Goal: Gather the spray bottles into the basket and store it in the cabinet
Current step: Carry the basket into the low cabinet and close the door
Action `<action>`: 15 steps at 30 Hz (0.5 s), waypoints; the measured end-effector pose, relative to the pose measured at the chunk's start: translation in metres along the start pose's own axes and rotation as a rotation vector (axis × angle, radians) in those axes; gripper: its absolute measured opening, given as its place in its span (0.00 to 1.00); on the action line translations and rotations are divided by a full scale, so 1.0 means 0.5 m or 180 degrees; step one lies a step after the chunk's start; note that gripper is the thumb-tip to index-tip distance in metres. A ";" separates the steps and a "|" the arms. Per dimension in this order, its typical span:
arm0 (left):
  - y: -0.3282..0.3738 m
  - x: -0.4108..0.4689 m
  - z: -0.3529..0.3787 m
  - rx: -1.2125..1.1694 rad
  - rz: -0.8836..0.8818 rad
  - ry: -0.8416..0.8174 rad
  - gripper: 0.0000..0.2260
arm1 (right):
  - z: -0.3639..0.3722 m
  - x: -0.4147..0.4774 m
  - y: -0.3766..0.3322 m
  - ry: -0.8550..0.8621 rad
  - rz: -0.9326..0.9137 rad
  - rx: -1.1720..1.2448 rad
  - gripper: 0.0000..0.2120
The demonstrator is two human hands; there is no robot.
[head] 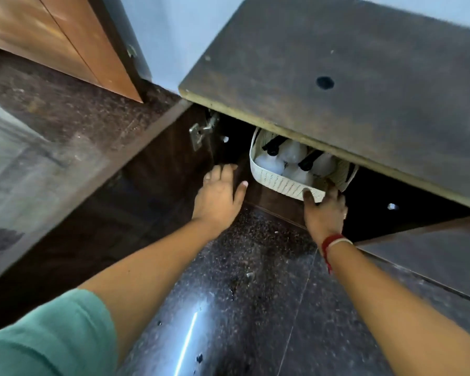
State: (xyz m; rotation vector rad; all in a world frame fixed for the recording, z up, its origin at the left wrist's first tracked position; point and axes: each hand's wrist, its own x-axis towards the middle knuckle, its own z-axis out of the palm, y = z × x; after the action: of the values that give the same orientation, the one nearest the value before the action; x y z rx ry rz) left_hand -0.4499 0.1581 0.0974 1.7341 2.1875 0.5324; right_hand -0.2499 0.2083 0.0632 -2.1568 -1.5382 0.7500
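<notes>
Basket point(280, 183): white, perforated plastic, oval; sits inside the open cabinet point(228, 156), on its floor just past the front edge; far half hidden under the bench top.
Spray bottles point(291, 153): pale, translucent bodies with black heads, lying packed together inside the basket; at least three, exact count unclear under the overhang.
Right hand point(324, 210): at 5 o'clock of the basket; thumb laid over the near rim, fingers tucked under or behind the basket's corner; grip closed on the basket's rim.
Left hand point(219, 194): at 9 o'clock of the basket, just beside it but apart from it; palm down, fingers spread and reaching into the cabinet opening; grip wide, holding nothing.
Wrist thread point(333, 241): red and pale bands on the right wrist, a loose end trailing toward 6 o'clock.
Sleeve point(49, 337): green, short, on the left arm at the lower left corner.
Bench top point(350, 77): dark, worn slab with a pale edge, overhanging the basket from 12 o'clock; one round dark hole in it.
Cabinet door point(98, 191): dark wood, swung open at 9 o'clock of the basket; metal hinge point(202, 128) at its upper inner corner.
Second door point(429, 256): dark panel at 3 to 4 o'clock of the right hand, also standing open.
Floor point(255, 280): dark speckled stone, glossy, with a bright streak of glare near 6 o'clock.
Wall point(174, 36): pale blue, at 11 o'clock behind the bench.
</notes>
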 end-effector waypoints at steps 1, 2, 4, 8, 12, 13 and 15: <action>0.007 -0.013 -0.024 0.0185 0.0154 0.0025 0.19 | -0.015 -0.018 -0.018 -0.0081 -0.0069 -0.0066 0.29; 0.014 -0.027 -0.054 0.0378 0.0314 0.0058 0.19 | -0.033 -0.039 -0.040 -0.0177 -0.0148 -0.0126 0.29; 0.024 -0.060 -0.117 0.0682 0.0565 0.0089 0.20 | -0.067 -0.093 -0.079 -0.0364 -0.0374 -0.0328 0.28; 0.023 -0.131 -0.245 0.1088 0.1038 0.0131 0.22 | -0.134 -0.232 -0.163 -0.0599 -0.1574 -0.0568 0.24; -0.017 -0.179 -0.367 0.1690 0.1271 0.0204 0.26 | -0.161 -0.355 -0.265 -0.0646 -0.2837 -0.0692 0.24; -0.030 -0.190 -0.396 0.1829 0.1171 0.0221 0.27 | -0.164 -0.377 -0.296 -0.0651 -0.3017 -0.0814 0.26; -0.056 -0.213 -0.443 0.1960 0.0681 0.0285 0.30 | -0.161 -0.404 -0.352 -0.0578 -0.3283 -0.1054 0.30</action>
State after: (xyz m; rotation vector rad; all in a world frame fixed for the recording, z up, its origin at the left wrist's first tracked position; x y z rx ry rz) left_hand -0.5498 0.0262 0.2810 2.3010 2.4067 -0.0422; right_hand -0.3815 0.0738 0.2703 -1.1471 -2.6279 0.3299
